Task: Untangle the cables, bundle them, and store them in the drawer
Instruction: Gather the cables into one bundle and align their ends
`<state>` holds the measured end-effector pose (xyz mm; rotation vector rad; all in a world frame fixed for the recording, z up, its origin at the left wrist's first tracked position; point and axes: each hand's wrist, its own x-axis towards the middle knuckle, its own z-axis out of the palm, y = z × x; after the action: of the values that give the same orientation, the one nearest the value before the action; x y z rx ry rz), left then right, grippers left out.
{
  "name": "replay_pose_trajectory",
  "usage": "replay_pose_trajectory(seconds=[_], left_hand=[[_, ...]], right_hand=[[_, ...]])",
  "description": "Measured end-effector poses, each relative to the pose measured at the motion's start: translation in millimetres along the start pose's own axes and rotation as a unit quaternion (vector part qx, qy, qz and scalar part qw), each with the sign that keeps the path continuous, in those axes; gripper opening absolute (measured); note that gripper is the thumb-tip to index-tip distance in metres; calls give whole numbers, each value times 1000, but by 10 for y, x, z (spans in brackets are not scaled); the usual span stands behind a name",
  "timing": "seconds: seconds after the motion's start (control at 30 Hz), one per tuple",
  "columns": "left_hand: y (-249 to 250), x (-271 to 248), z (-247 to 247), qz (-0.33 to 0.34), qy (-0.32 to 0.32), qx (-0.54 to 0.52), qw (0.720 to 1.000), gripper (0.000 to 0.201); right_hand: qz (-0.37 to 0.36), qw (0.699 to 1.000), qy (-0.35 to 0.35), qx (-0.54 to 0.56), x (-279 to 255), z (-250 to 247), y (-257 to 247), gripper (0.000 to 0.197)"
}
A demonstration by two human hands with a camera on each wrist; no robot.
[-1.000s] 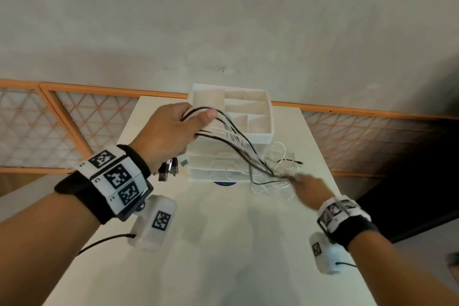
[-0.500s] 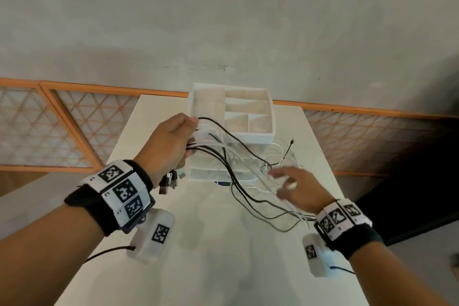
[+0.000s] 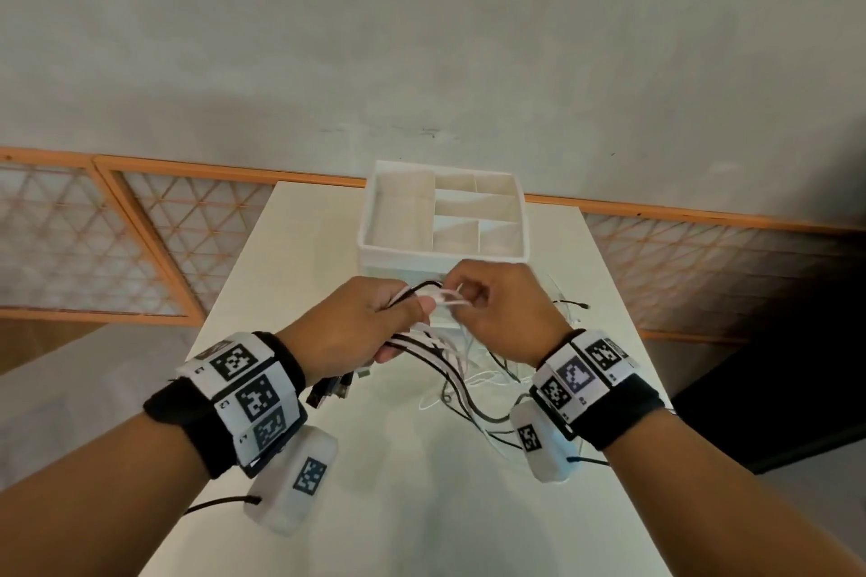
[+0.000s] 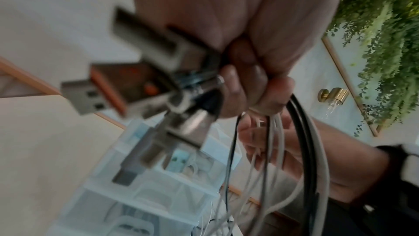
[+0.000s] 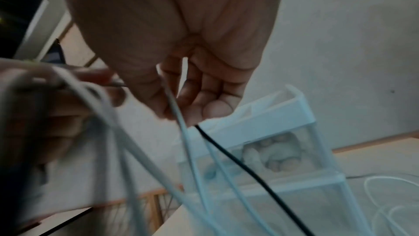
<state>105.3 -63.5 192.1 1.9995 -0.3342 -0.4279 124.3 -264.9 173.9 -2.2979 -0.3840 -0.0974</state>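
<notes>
No words or brand names can be read; only black-and-white square codes on the wristbands (image 3: 248, 389).

Left hand (image 3: 347, 328) is clenched round the cables (image 3: 440, 356), black & white, w/ USB plugs (image 4: 90, 94) sticking out. Right hand (image 3: 501, 309) pinches a white cable end. Loops hang down to the table (image 3: 421, 506), in front of the drawer box (image 3: 443, 253).

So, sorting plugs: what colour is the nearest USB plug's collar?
Orange collar, clearest in the left wrist view.
</notes>
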Motion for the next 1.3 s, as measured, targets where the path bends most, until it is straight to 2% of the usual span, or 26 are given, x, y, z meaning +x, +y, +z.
replay_pose_trajectory(seconds=[0.1, 0.17, 0.2, 0.23, 0.3, 0.33, 0.37, 0.43, 0.5, 0.6, 0.63, 0.67, 0.7, 0.73, 0.77, 0.8, 0.83, 0.87, 0.9, 0.97, 1.03, 1.07, 1.13, 1.2, 1.3], left_hand=[[-26, -17, -47, 0, -10, 16, 1000, 42], [-23, -21, -137, -2, 53, -41, 998, 34], [-15, -19, -201, 5, 97, -89, 991, 31], [-4, -15, -265, 17, 140, -137, 981, 30], [40, -4, -361, 44, 198, -203, 958, 28], [62, 9, -376, 53, 214, -220, 950, 28], [75, 25, -377, 57, 222, -229, 946, 28], [78, 62, -347, 42, 215, -223, 950, 27], [22, 103, -320, -3, 185, -182, 966, 29], [-134, 173, -305, -106, 145, -87, 980, 31], [-164, 189, -302, -130, 147, -71, 978, 32], [-185, 201, -302, -138, 164, -75, 974, 32], [-188, 209, -315, -130, 190, -99, 968, 32], [-165, 209, -337, -110, 213, -132, 962, 31], [-129, 204, -361, -84, 224, -169, 956, 30], [-81, 196, -381, -57, 218, -198, 954, 29], [-33, 188, -395, -35, 203, -216, 954, 29], [7, 181, -401, -21, 186, -221, 957, 29], [37, 176, -397, -16, 172, -217, 961, 29], [62, 179, -358, -20, 151, -196, 969, 29], [59, 189, -284, -26, 131, -166, 977, 29], [63, 191, -244, -25, 120, -150, 981, 30], [88, 187, -174, -9, 95, -126, 987, 31], [119, 175, -140, 19, 80, -96, 992, 32], [103, 132, -162, 29, 75, -29, 996, 29]], right_hand=[[2, 981, 178, -72, 94, -242, 202, 14], [22, 957, 268, -109, 92, -446, 425, 15], [70, 954, 260, -134, 60, -513, 599, 12], [144, 952, 204, -177, -2, -535, 797, 12], [293, 920, 39, -256, -195, -460, 1180, 26], [336, 905, 10, -260, -285, -437, 1306, 31], [363, 899, 31, -241, -329, -451, 1380, 33], [380, 896, 124, -191, -305, -583, 1368, 35], [371, 888, 220, -159, -213, -781, 1211, 40], [299, 865, 387, -113, -168, -984, 958, 31], [284, 859, 415, -98, -194, -978, 917, 29], [282, 860, 413, -98, -222, -920, 920, 28], [295, 873, 368, -124, -268, -831, 990, 29], [320, 889, 264, -192, -325, -716, 1105, 30], [346, 895, 114, -257, -401, -583, 1217, 31], [367, 882, -39, -294, -496, -448, 1322, 32], [376, 860, -143, -314, -563, -363, 1398, 34], [366, 852, -191, -321, -578, -324, 1416, 36], [356, 865, -177, -305, -549, -318, 1370, 37], [310, 924, -51, -216, -403, -378, 1156, 39], [196, 976, 78, -58, -252, -439, 737, 36], [126, 986, 108, 23, -186, -452, 469, 33], [5, 991, 86, 98, -123, -364, -43, 23], [-62, 993, 52, 84, -92, -167, -301, 17], [-40, 992, 22, 118, -38, 15, -333, 11]])
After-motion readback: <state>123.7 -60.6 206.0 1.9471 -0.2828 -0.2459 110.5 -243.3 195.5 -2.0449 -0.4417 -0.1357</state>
